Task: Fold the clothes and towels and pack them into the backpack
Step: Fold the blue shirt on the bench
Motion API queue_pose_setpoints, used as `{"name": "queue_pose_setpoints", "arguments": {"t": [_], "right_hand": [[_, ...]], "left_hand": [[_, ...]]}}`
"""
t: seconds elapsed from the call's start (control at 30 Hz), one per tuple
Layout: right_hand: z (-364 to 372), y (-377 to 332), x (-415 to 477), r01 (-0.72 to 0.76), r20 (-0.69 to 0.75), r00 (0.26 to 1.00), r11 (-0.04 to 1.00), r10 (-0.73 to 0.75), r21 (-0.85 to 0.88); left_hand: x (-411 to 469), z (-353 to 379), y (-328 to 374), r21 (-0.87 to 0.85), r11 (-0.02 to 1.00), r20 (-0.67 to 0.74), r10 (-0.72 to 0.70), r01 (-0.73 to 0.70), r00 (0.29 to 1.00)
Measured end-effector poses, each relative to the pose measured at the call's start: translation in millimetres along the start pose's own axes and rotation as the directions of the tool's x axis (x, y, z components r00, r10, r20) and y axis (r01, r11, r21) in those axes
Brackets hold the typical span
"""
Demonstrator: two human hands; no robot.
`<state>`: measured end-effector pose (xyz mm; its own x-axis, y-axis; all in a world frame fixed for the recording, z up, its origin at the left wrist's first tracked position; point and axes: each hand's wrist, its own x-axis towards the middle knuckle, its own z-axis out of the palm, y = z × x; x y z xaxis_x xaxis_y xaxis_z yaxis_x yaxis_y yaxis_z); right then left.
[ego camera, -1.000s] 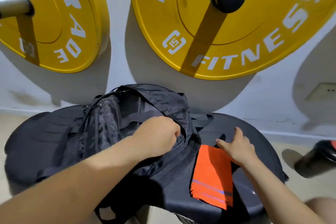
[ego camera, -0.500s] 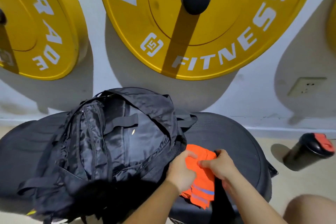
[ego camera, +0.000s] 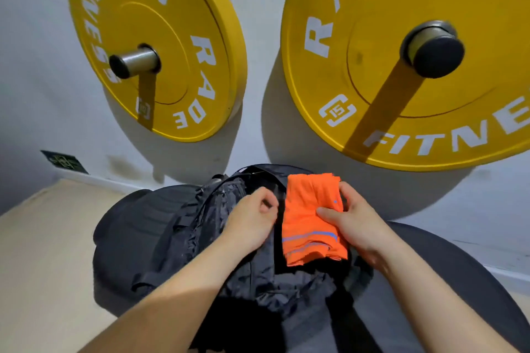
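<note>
One folded orange garment (ego camera: 309, 209) sits in the right hand (ego camera: 355, 223), thumb across its front; the fingers behind it are hidden. Just left of that grip, the left hand (ego camera: 252, 218) pinches the rim of the one black backpack (ego camera: 212, 232), whose inside is too dark to read. Above both hands hang two yellow discs: the left plate (ego camera: 155, 23) whole, the right plate (ego camera: 372, 37) cut off.

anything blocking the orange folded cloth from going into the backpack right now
Nothing visible does. The right hand holds the orange folded cloth over the black backpack, and the left hand grips the bag's edge beside it. The opening itself is mostly hidden.
</note>
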<state>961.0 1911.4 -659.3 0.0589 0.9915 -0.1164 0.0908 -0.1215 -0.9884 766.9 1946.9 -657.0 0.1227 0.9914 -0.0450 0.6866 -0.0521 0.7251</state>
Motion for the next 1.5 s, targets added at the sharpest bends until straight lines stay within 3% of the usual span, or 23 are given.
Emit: {"name": "queue_pose_setpoints", "arguments": {"t": [0.03,0.07,0.13,0.2,0.27,0.33,0.4,0.5,0.57,0.63,0.67,0.8,0.87,0.97,1.1,1.17,1.27,1.3,1.4,1.5], "right_hand": [[13,-1,13,0.036,0.005,0.999,0.993,-0.035,-0.116],[26,-2,26,0.069,0.021,0.998,0.978,-0.066,-0.198],[52,-1,50,0.101,0.063,0.994,0.954,-0.087,-0.281],[75,-2,70,0.107,0.11,0.991,0.915,-0.069,-0.39],[92,0,85,0.091,0.125,0.992,0.795,-0.02,-0.6],[103,4,94,0.038,0.077,0.996,0.612,0.037,-0.79],[109,4,98,-0.035,0.003,0.997,0.486,0.077,-0.873],[117,4,107,-0.037,0.051,0.986,0.513,0.158,-0.858],[125,-3,109,-0.068,0.063,0.98,0.611,0.191,-0.789],[135,-15,107,-0.1,0.008,0.987,0.66,0.159,-0.745],[141,-26,102,-0.073,-0.004,0.994,0.625,0.11,-0.778],[173,-99,75,0.2,0.099,0.966,0.447,-0.24,-0.872],[191,-132,67,0.315,0.186,0.914,0.344,-0.361,-0.884],[218,-149,69,0.389,0.331,0.867,0.09,-0.372,-0.917],[244,-126,80,0.376,0.44,0.837,-0.243,-0.325,-0.894],[252,-115,83,0.398,0.449,0.839,-0.216,-0.308,-0.892],[257,-109,88,0.439,0.417,0.888,0.09,-0.196,-0.894],[257,-106,90,0.446,0.43,0.893,0.134,-0.133,-0.885],[258,-96,93,0.476,0.47,0.879,0.143,-0.075,-0.868],[266,-96,95,0.499,0.492,0.863,0.048,-0.113,-0.865]], "left_hand": [[4,-7,-17,0.299,0.954,-0.075,-0.005,0.028,0.997],[4,-11,-30,0.479,0.872,-0.086,-0.063,0.097,0.994],[3,-10,-50,0.615,0.764,-0.074,-0.19,0.194,0.979],[8,-15,-56,0.634,0.741,-0.108,-0.201,0.223,0.974],[16,-27,-58,0.57,0.778,-0.12,-0.242,0.266,0.963],[21,-39,-66,0.478,0.831,-0.068,-0.29,0.286,0.955],[22,-53,-76,0.353,0.896,-0.04,-0.274,0.27,0.961],[24,-77,-77,0.157,0.951,-0.186,-0.238,0.268,0.953],[24,-92,-71,0.08,0.972,-0.29,-0.19,0.221,0.938],[21,-105,-66,0.047,0.988,-0.325,-0.122,0.145,0.938],[19,-111,-63,0.047,0.992,-0.321,-0.095,0.116,0.942],[8,-138,-58,0.069,0.996,-0.354,-0.021,0.048,0.935],[1,-156,-62,-0.115,0.992,-0.438,-0.097,0.051,0.894],[-11,-171,-76,-0.5,0.864,-0.423,-0.304,0.06,0.854],[-20,-164,-85,-0.663,0.746,-0.345,-0.378,0.062,0.859],[-20,-165,-85,-0.709,0.705,-0.37,-0.386,0.012,0.845],[-21,-177,-77,-0.738,0.666,-0.42,-0.332,-0.105,0.844],[-22,-181,-74,-0.75,0.645,-0.429,-0.307,-0.146,0.85],[-26,-192,-70,-0.795,0.57,-0.424,-0.281,-0.206,0.861],[-28,-200,-78,-0.868,0.459,-0.359,-0.317,-0.19,0.878]]}}
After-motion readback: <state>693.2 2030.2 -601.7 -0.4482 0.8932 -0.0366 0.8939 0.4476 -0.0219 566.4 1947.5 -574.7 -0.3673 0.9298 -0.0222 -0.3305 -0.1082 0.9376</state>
